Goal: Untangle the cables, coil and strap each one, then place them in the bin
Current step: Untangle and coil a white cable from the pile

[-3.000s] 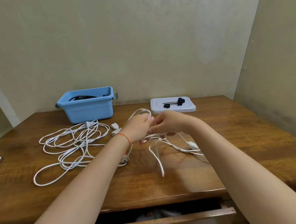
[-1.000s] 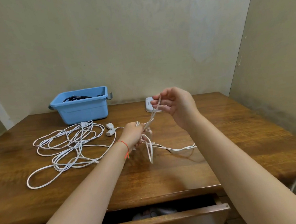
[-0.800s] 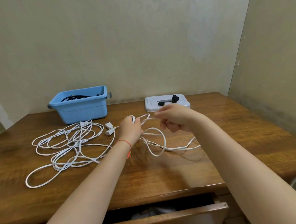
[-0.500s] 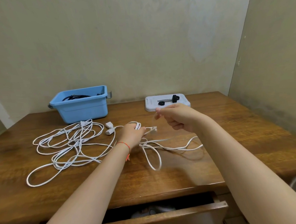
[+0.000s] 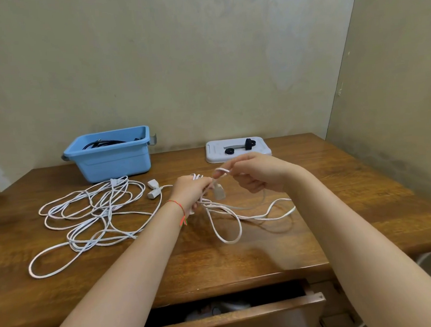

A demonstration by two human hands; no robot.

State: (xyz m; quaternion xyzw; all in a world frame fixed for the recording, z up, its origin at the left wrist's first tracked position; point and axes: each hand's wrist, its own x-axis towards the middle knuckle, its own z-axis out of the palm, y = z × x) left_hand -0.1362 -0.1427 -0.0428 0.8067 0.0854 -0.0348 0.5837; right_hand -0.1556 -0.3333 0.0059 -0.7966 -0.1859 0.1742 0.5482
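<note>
Head view: both hands (image 5: pixel 191 190) (image 5: pixel 258 171) pinch the white cable (image 5: pixel 225 215); no writing legible.

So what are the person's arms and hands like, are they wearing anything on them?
Both forearms are bare, with no sleeves in view and no gloves. The left hand has a thin red string bracelet round its wrist, its loose ends hanging. The right hand shows no rings, watch or bracelet.
</note>
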